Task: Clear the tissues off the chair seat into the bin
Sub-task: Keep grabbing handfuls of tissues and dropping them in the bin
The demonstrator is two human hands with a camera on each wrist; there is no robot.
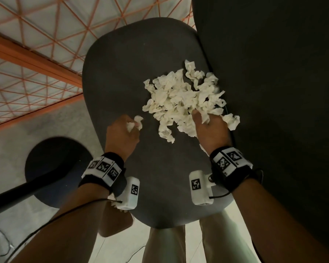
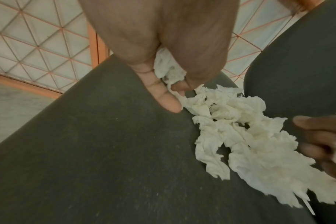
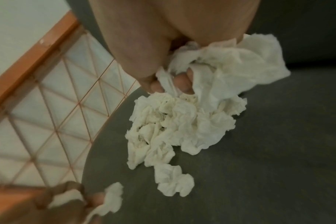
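Observation:
A heap of crumpled white tissues [image 1: 182, 97] [image 2: 240, 131] [image 3: 175, 125] lies on the dark grey chair seat [image 1: 125, 73] [image 2: 86, 151] [image 3: 259, 151], towards its right side by the backrest. My left hand [image 1: 122, 130] [image 2: 163, 45] grips a small wad of tissue [image 1: 135, 123] [image 2: 169, 71] left of the heap. My right hand [image 1: 209, 128] [image 3: 173, 37] is curled into the heap's near right edge and holds a bunch of tissue [image 3: 230, 68]. One loose wad [image 1: 232, 120] lies just right of that hand.
The dark chair backrest [image 1: 273, 92] rises along the right. A round dark bin [image 1: 51, 168] stands on the floor at lower left, a black bar [image 1: 17, 194] crossing it. An orange lattice panel [image 1: 36, 44] stands behind the chair.

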